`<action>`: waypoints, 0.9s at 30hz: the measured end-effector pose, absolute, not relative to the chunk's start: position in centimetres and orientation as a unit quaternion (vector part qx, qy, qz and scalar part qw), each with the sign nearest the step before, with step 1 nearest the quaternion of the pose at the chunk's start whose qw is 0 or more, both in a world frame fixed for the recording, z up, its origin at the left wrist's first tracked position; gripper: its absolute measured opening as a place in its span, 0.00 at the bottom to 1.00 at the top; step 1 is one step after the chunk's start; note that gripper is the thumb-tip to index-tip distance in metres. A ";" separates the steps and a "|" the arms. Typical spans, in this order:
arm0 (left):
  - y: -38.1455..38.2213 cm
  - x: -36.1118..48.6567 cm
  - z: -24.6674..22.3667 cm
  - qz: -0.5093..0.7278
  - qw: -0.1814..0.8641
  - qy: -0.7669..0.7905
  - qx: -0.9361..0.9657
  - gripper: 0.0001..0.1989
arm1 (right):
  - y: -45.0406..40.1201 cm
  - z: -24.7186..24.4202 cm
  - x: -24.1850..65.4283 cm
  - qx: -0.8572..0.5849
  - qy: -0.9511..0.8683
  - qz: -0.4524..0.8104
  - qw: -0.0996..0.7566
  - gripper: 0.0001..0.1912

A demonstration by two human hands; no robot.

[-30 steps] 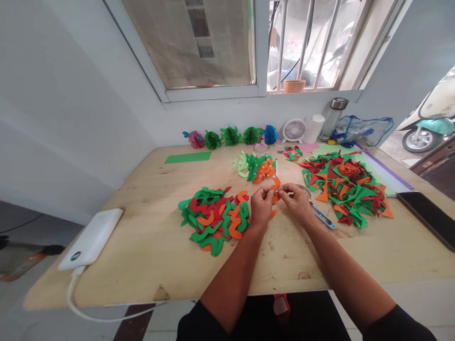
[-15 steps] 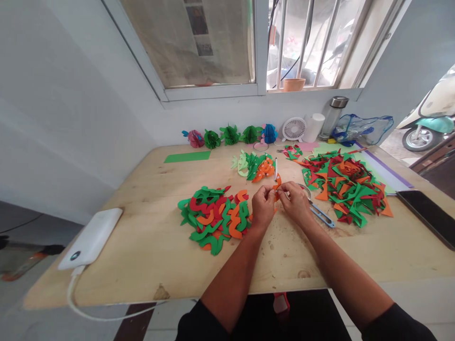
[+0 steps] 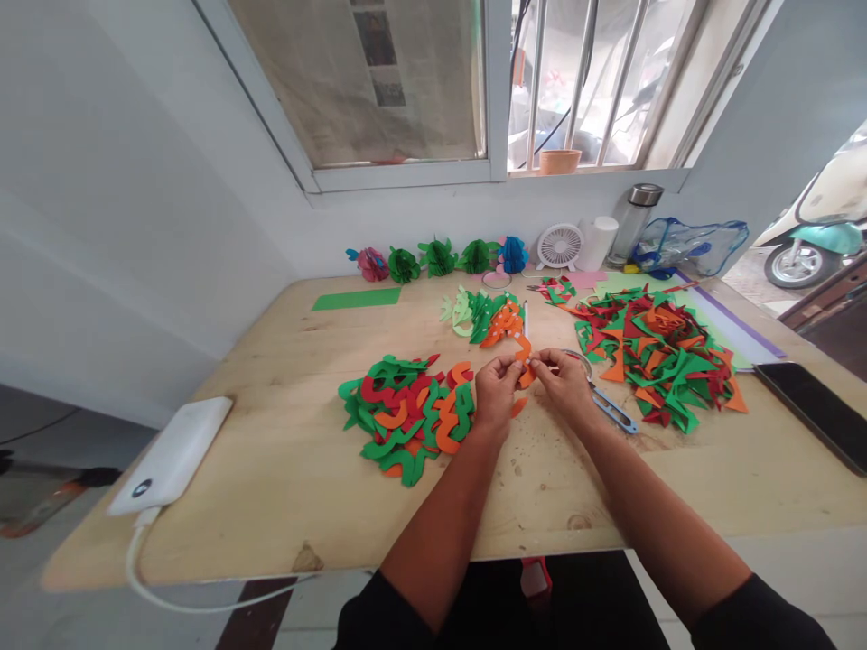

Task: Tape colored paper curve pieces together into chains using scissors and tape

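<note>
Both hands meet over the wooden table, pinching one curved orange paper piece [image 3: 524, 347] between them. My left hand [image 3: 498, 388] holds its left side, and my right hand [image 3: 561, 377] grips the right side with fingers closed. Small white spots show on the orange paper. Just beyond it lie orange folded pieces [image 3: 502, 323] with white spots, beside green ones [image 3: 482, 313]. A white pen-like stick [image 3: 526, 318] is behind the hands. Left of my left hand is a pile of wavy green, red and orange cutouts [image 3: 413, 411]. A small orange scrap [image 3: 518, 407] lies between my wrists.
At right are a heap of paper scraps [image 3: 664, 352], a blue cutter [image 3: 615, 412] and a phone [image 3: 816, 406]. Folded paper figures [image 3: 439, 257], a fan [image 3: 560, 246] and a bottle [image 3: 635, 226] line the wall. A white power bank [image 3: 172, 456] with a cable lies left.
The orange piece between my fingers has turned and opened out, showing more of its curve. My left hand has shifted slightly left, uncovering the small orange scrap.
</note>
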State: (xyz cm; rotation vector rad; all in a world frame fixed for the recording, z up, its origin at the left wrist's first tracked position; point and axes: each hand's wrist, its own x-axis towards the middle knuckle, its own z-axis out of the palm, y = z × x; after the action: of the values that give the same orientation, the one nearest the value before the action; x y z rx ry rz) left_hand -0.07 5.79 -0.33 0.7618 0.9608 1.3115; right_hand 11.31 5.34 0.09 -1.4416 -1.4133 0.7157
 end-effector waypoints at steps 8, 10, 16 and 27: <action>5.7 -0.1 -0.3 0.580 0.643 0.392 0.310 0.15 | 5.2 0.4 11.0 -0.587 -0.558 0.308 0.499 0.09; 5.8 -0.1 -0.4 0.581 0.644 0.392 0.308 0.16 | 5.0 0.6 10.9 -0.587 -0.568 0.288 0.500 0.09; 5.9 -0.2 -0.6 0.589 0.636 0.395 0.304 0.16 | 4.5 1.3 10.6 -0.581 -0.605 0.219 0.499 0.10; 5.9 -0.1 -0.5 0.607 0.624 0.394 0.294 0.16 | 4.1 1.6 10.2 -0.562 -0.627 0.198 0.502 0.10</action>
State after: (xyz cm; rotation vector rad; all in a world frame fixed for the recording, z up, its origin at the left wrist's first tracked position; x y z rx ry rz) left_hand -0.13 5.93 -0.47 0.6755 0.9048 1.3945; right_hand 10.19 4.14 1.60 -1.3570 -1.5152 0.4790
